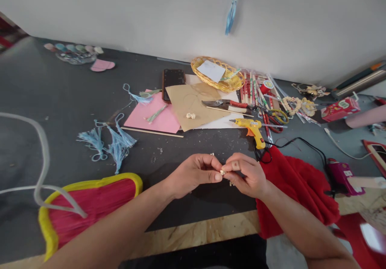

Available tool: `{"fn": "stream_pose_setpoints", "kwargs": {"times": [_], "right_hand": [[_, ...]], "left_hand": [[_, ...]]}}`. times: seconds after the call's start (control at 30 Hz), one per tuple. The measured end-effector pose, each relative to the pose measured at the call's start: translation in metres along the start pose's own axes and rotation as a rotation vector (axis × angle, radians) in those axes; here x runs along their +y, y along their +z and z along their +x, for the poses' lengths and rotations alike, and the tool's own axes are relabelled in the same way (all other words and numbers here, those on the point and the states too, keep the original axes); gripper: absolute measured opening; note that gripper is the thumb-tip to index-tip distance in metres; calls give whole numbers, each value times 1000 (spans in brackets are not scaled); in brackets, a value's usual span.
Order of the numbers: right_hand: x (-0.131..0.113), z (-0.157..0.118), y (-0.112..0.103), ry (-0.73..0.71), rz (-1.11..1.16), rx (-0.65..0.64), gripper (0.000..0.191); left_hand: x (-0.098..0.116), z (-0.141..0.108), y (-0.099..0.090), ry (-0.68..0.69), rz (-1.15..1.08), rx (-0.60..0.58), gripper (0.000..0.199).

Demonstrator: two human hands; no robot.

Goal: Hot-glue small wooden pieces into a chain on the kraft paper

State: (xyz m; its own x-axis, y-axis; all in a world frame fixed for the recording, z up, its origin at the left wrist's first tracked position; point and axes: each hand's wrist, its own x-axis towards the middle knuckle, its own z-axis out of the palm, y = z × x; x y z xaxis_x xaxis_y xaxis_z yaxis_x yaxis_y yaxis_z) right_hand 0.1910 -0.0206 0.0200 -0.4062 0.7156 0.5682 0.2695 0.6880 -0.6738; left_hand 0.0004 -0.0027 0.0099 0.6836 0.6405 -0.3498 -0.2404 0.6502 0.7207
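Near the front of the dark table, my left hand point(201, 171) and my right hand point(245, 174) meet fingertip to fingertip. Both pinch one small cream-coloured knobbly piece point(222, 172), partly covered by the fingers. Its exact kind is too small to make out. Tiny pale stick bits point(230, 183) lie on the table under my hands. A similar cream-coloured cluster point(190, 116) rests on the brown paper point(196, 100) beyond. To the right of that paper lies a yellow glue gun point(253, 130), its nozzle pointing left.
Pruning shears point(229, 104) and a wicker basket point(218, 74) sit behind. Blue tassels point(119, 142) lie left, above a pink and yellow brush-like pad point(90, 204) with a white cable point(42, 156). A red cloth point(297, 188) hangs over the right front edge.
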Motion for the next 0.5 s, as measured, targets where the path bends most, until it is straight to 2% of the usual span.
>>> {"fn": "stream_pose_setpoints", "kwargs": {"times": [0.23,0.5], "right_hand": [[2,0,-1,-44,-140,59,13],[2,-1,-2,-78,-211,39,10]], "left_hand": [[2,0,3,28,12,34,26],[4,0,4,49,42,89,26]]}}
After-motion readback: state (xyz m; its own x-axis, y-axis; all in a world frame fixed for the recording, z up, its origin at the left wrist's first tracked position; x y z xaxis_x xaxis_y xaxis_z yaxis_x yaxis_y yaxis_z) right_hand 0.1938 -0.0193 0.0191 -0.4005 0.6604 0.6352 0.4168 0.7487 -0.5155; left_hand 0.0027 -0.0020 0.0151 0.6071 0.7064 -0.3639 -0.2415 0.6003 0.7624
